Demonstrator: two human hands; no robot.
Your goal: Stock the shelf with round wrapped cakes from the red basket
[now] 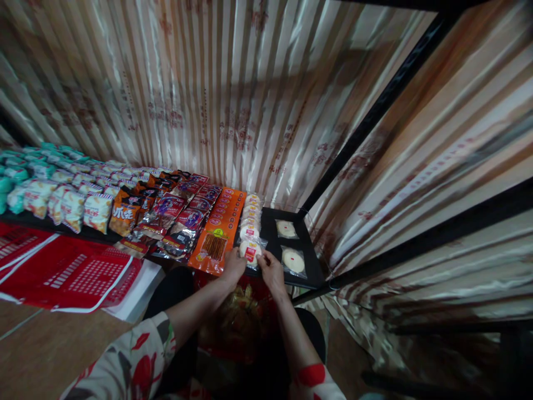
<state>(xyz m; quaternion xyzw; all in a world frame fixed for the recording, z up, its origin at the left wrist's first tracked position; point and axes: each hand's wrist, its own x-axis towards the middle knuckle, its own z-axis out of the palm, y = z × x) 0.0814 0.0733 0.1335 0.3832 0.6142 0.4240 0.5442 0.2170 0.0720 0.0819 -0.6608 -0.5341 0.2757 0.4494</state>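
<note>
Both my hands grip the near corners of a clear packet [250, 251] that holds a round white cake with a red label. My left hand [234, 265] pinches its left side, and my right hand [271, 271] pinches the right side. This packet lies at the front end of an overlapping row of similar packets [252, 214]. Just left of the row is a long orange snack pack [220, 228]. To the right, two more round cakes in clear wrappers, a nearer one [293, 261] and a farther one [286, 228], lie flat on the black shelf [270, 244].
Dark red snack bags [183, 222], an orange bag [125, 211], white bags [97, 211] and teal bags [25, 161] fill the shelf leftwards. A black frame post [375, 111] slants up on the right. Curtains [187, 83] hang behind. A red bag [83, 272] hangs at the left front.
</note>
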